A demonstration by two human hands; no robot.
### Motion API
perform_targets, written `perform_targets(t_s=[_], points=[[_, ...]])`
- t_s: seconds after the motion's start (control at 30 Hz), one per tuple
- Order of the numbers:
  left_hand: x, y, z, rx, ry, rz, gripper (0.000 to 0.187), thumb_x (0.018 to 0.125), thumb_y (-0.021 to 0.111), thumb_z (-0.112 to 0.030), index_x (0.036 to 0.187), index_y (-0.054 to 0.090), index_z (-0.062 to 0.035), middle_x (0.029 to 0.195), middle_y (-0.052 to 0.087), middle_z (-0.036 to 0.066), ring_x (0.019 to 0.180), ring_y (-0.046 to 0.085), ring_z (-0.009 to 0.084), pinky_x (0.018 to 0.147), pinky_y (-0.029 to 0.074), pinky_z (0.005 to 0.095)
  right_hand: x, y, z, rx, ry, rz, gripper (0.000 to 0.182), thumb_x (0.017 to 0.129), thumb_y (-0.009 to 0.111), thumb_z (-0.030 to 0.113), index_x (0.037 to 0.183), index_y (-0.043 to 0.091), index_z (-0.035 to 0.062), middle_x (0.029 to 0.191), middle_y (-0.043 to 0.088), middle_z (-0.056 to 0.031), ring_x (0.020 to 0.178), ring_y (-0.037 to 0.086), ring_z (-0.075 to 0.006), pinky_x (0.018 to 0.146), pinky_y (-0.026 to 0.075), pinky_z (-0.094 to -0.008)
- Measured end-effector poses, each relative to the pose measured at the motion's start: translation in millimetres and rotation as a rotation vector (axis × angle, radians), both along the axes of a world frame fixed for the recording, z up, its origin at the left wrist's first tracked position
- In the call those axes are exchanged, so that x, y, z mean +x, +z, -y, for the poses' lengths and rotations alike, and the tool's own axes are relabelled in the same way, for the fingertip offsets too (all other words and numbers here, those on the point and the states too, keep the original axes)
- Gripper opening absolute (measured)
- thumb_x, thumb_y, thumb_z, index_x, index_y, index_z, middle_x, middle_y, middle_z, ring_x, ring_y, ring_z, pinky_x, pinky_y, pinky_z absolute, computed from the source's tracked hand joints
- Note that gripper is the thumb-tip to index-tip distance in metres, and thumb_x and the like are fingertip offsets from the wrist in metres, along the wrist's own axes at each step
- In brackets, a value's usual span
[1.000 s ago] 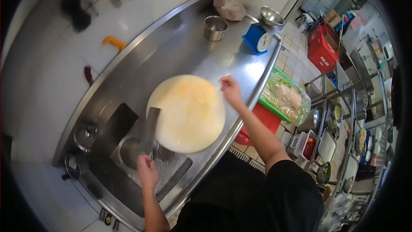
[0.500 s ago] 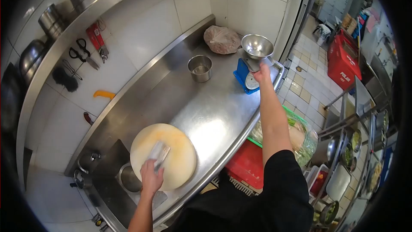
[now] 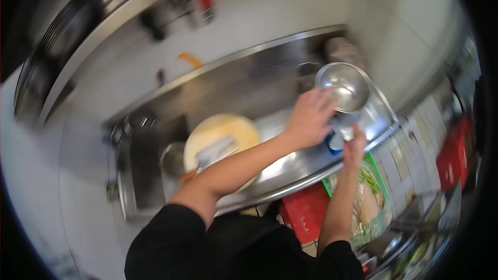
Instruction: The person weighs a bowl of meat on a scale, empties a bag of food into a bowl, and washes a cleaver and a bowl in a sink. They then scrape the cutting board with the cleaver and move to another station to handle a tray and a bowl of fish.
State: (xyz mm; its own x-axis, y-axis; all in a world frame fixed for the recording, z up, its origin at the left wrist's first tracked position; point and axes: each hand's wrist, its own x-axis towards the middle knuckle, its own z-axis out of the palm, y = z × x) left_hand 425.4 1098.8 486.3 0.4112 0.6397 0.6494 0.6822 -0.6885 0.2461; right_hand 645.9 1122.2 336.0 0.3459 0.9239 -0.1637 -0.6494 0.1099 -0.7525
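A shiny steel bowl is at the right end of the counter, above the scale. My left hand reaches across to it, fingers stretched out over the near-left rim; blur hides whether they touch it. Lower and to the right is my right hand, beside the blue scale, its fingers smeared by motion. A cleaver lies on the round cutting board, let go, with its wooden handle toward the lower left, partly behind my left forearm.
Behind the bowl sit a steel pot and a bagged lump. The sink is at left. Below the counter edge are a red container and a green crate with bagged vegetables. A shelf runs overhead.
My left hand has let go of the cleaver on the board and crossed right to the bowl. My right hand now sits lower, near the scale. The view has swung left and blurred.
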Motion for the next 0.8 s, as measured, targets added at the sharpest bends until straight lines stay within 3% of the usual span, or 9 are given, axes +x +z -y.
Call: perform_targets(t_s=[0.23,0.37,0.47,0.5,0.57,0.63,0.7,0.73,0.8], points=[[-125,-30,48,0.061,0.134,0.159,0.015,0.07,0.064,-0.014,0.085,0.063,-0.0111,0.084,0.061,0.002,0.096,0.057,0.0261,0.11,0.024,0.0594,-88,69,128,0.03,0.167,0.095,0.045,0.098,0.053,0.015,0.136,0.043,-0.0061,0.127,0.058,-0.0164,0.113,0.059,-0.0267,0.1,0.045,-0.0418],[-313,-54,109,0.033,0.48,0.185,0.026,0.075,0.056,-0.012,0.099,0.067,-0.0084,0.096,0.065,0.009,0.101,0.056,0.031,0.101,0.032,0.0522,-107,78,206,-0.063,0.133,0.05,0.042,0.096,0.055,0.015,0.132,0.047,-0.0052,0.124,0.059,-0.015,0.112,0.059,-0.0256,0.099,0.046,-0.0415],[-434,-95,148,-0.561,0.858,-0.081,0.02,0.085,0.058,-0.015,0.1,0.068,-0.0068,0.088,0.068,0.014,0.081,0.063,0.0351,0.081,0.05,0.0445,-108,69,292,-0.139,-0.1,0.148,0.026,0.092,0.055,0.009,0.115,0.057,-0.0027,0.11,0.064,-0.0101,0.102,0.061,-0.0223,0.095,0.048,-0.039],[-463,-132,167,-0.588,0.838,0.231,0.022,0.088,0.053,-0.01,0.104,0.067,-0.0033,0.095,0.068,0.019,0.095,0.062,0.0387,0.084,0.048,0.0448,-112,63,322,-0.24,-0.249,0.167,0.021,0.09,0.055,0.007,0.108,0.059,-0.0016,0.104,0.064,-0.008,0.096,0.061,-0.0209,0.092,0.049,-0.0369],[-523,-213,198,-0.832,0.881,0.124,0.033,0.093,0.052,-0.016,0.122,0.061,-0.0024,0.115,0.064,0.022,0.107,0.059,0.0398,0.089,0.047,0.0434,-153,98,361,-0.261,-0.353,0.164,0.024,0.09,0.057,0.006,0.113,0.059,-0.0012,0.104,0.065,-0.008,0.095,0.062,-0.0189,0.09,0.05,-0.0345],[-620,-347,232,-0.69,0.644,-0.13,0.029,0.095,0.051,-0.02,0.112,0.062,0.0013,0.095,0.065,0.025,0.087,0.06,0.0403,0.077,0.047,0.0461,-167,109,405,-0.337,-0.417,0.152,0.026,0.09,0.057,0.008,0.115,0.059,-0.0004,0.106,0.066,-0.0078,0.098,0.062,-0.0184,0.092,0.049,-0.0348],[-672,-422,225,-0.943,0.502,0.309,0.035,0.091,0.055,-0.021,0.117,0.061,0.0023,0.108,0.063,0.024,0.095,0.061,0.0406,0.083,0.049,0.0474,-181,116,443,-0.343,-0.48,0.101,0.025,0.091,0.057,0.008,0.115,0.06,0.0001,0.104,0.066,-0.0076,0.093,0.064,-0.0178,0.09,0.05,-0.0345],[-661,-396,214,-0.768,0.798,-0.483,0.04,0.092,0.055,-0.023,0.122,0.058,0.0035,0.114,0.062,0.024,0.101,0.062,0.0388,0.087,0.05,0.047,-183,108,467,-0.324,-0.499,0.07,0.024,0.093,0.057,0.009,0.115,0.06,0.0004,0.104,0.067,-0.0078,0.091,0.065,-0.0176,0.088,0.052,-0.0342],[-658,-386,165,-0.793,0.957,-0.062,0.044,0.093,0.059,-0.027,0.124,0.055,0.0029,0.112,0.063,0.02,0.102,0.062,0.0303,0.089,0.05,0.0406,-189,102,509,-0.283,-0.529,0.068,0.027,0.097,0.056,0.016,0.117,0.058,-0.0021,0.105,0.067,-0.0077,0.092,0.064,-0.0165,0.085,0.051,-0.0327]])
